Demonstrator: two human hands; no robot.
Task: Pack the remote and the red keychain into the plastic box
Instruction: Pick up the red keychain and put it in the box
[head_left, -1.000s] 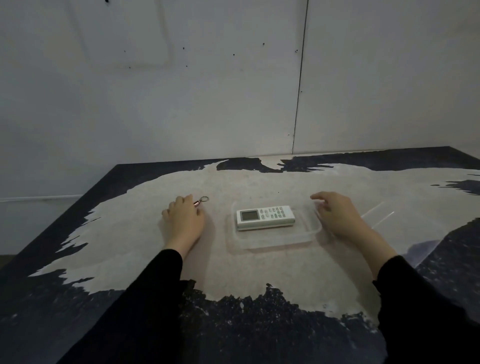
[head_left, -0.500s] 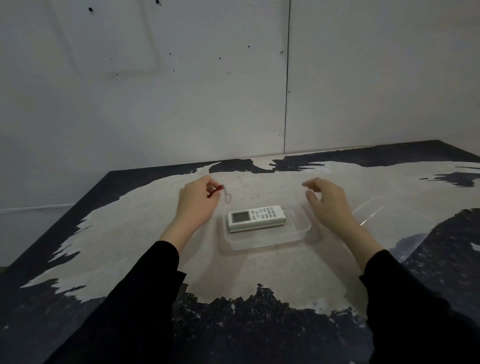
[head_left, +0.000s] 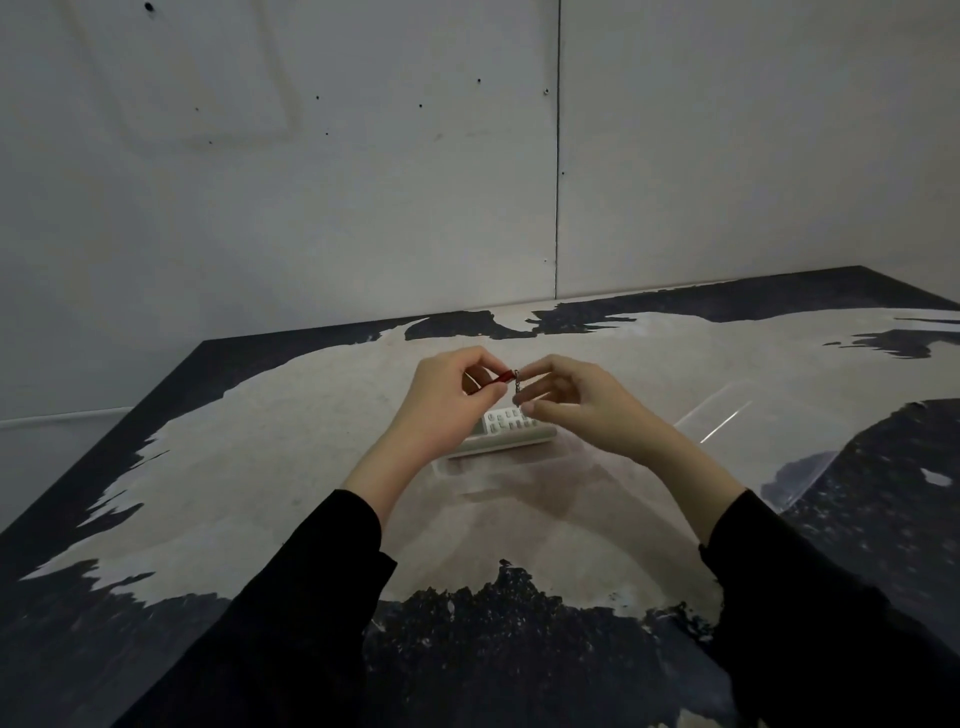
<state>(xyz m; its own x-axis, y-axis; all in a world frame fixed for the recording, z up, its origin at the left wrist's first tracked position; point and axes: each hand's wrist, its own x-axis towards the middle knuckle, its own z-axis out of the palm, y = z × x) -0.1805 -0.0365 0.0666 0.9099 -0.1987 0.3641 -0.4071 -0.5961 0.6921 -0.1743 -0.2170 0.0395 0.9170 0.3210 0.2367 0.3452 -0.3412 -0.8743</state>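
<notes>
Red keychain (head_left: 503, 378) pinched in the left hand (head_left: 447, 402), its chain held by the right hand (head_left: 576, 410) — both above the remote (head_left: 511, 428), already lying in the plastic box (head_left: 452, 465) on the desk (head_left: 291, 467). Next, I judge — lower and release it inside.

2 hands, 1 red keychain (head_left: 502, 378), 1 remote (head_left: 506, 427), 1 plastic box (head_left: 470, 464).

Red keychain (head_left: 502, 378), white remote (head_left: 506, 427), black sleeves (head_left: 311, 597), table (head_left: 270, 467) beige with black ragged patches
</notes>
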